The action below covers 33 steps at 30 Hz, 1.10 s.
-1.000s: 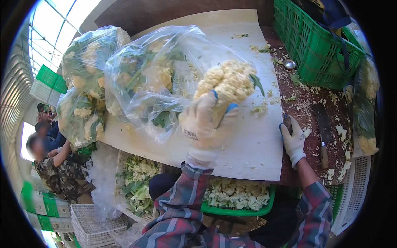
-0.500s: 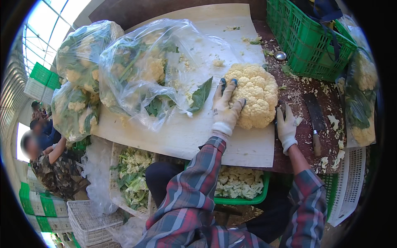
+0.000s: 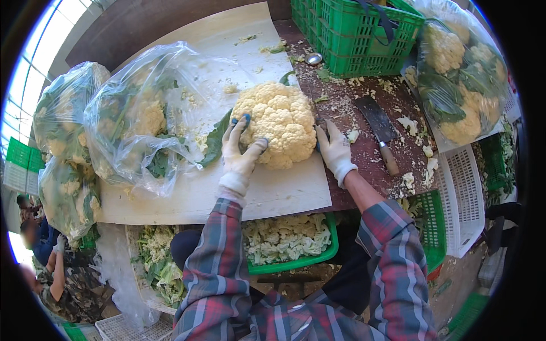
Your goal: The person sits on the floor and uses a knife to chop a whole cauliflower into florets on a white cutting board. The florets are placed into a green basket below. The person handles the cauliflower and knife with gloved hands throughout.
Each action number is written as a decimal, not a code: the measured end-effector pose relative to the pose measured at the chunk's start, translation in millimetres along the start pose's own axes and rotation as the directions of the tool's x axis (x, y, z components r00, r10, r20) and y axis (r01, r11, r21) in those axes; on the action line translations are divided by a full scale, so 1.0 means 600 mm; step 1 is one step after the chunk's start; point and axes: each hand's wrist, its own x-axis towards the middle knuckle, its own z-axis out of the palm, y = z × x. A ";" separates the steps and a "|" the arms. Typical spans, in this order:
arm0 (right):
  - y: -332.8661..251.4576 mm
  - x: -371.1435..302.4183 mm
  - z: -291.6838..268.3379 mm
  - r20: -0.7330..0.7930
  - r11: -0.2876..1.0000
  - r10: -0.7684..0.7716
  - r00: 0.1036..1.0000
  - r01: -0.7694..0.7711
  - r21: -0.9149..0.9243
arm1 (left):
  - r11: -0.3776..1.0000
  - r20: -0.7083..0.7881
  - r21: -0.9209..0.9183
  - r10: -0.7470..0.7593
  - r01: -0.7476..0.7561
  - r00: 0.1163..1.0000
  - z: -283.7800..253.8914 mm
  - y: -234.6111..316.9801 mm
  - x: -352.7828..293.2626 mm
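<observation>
A large cream cauliflower head (image 3: 276, 122) sits curd up near the right edge of a pale board (image 3: 267, 196). My left hand (image 3: 242, 150), in a white glove with dark blue fingertips, grips its left side, thumb and fingers spread over the curd. On the opposite side my right hand (image 3: 335, 149), gloved too, presses against the cauliflower with curled fingers; their tips are partly hidden. A cleaver (image 3: 377, 122) with a wooden handle lies on the dark red tabletop right of that hand. Just left of the cauliflower is a loose green leaf (image 3: 216, 139).
Clear bags of cauliflower (image 3: 136, 119) fill the left side; another bag (image 3: 463, 79) stands right. A green crate (image 3: 358, 42) and a small metal bowl (image 3: 313, 58) are at the back. Below the table edge sits a green tub (image 3: 290, 265) of cauliflower pieces. People work at far left.
The view has swung to the right, so the table and everything on it appear further left. Both hands stay at the sides of the cauliflower, which keeps about the same place on the board.
</observation>
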 end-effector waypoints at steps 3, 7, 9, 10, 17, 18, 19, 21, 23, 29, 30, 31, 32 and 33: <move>-0.020 -0.023 -0.016 0.125 0.997 0.049 0.991 -0.055 0.047 | 0.995 0.024 -0.096 0.025 -0.023 0.999 -0.031 0.003 -0.039; -0.033 -0.051 -0.029 0.262 0.995 0.075 0.962 -0.089 0.043 | 0.994 0.042 -0.090 -0.057 0.060 0.998 -0.077 -0.014 -0.089; -0.044 -0.047 -0.039 0.318 0.960 0.205 0.926 -0.254 0.120 | 0.985 0.005 0.159 0.068 -0.068 0.998 -0.081 0.021 -0.109; -0.055 -0.050 -0.040 0.327 0.896 0.286 0.901 -0.372 0.242 | 0.987 -0.043 0.142 0.087 -0.080 0.995 -0.079 0.022 -0.112; -0.086 -0.094 -0.028 0.246 0.727 0.406 0.880 -0.475 0.497 | 0.798 -0.081 -0.559 -0.324 0.226 0.943 -0.063 -0.051 -0.024; -0.096 -0.096 -0.030 0.225 0.780 0.354 0.908 -0.419 0.465 | 0.805 -0.055 -0.528 -0.350 0.270 0.935 -0.066 -0.073 -0.005; -0.097 -0.099 -0.036 0.202 0.829 0.309 0.929 -0.367 0.422 | 0.805 -0.019 -0.497 -0.383 0.324 0.924 -0.062 -0.084 0.008; -0.080 -0.108 -0.020 0.172 0.884 0.204 0.964 -0.256 0.391 | 0.718 0.105 -0.551 -0.444 0.424 0.890 -0.074 -0.096 0.024; -0.070 -0.109 -0.008 0.169 0.857 0.192 0.967 -0.249 0.450 | 0.659 0.221 -0.620 -0.373 0.426 0.901 -0.090 -0.098 0.021; -0.058 -0.101 0.025 0.225 0.797 0.214 0.951 -0.303 0.522 | 0.637 0.292 -0.663 -0.264 0.394 0.919 -0.159 -0.018 -0.009; -0.065 -0.096 0.033 0.258 0.800 0.208 0.944 -0.315 0.511 | 0.658 0.254 -0.672 -0.228 0.341 0.940 -0.170 0.002 -0.013; -0.073 -0.091 0.039 0.288 0.803 0.206 0.935 -0.330 0.497 | 0.675 0.220 -0.678 -0.192 0.292 0.956 -0.170 0.023 -0.017; -0.078 -0.089 0.040 0.294 0.861 0.192 0.936 -0.304 0.408 | 0.689 0.189 -0.683 -0.155 0.244 0.970 -0.165 0.042 -0.021; -0.099 -0.088 0.032 0.312 0.910 0.175 0.934 -0.274 0.312 | 0.656 0.154 -0.714 -0.190 0.242 0.970 -0.161 0.055 -0.036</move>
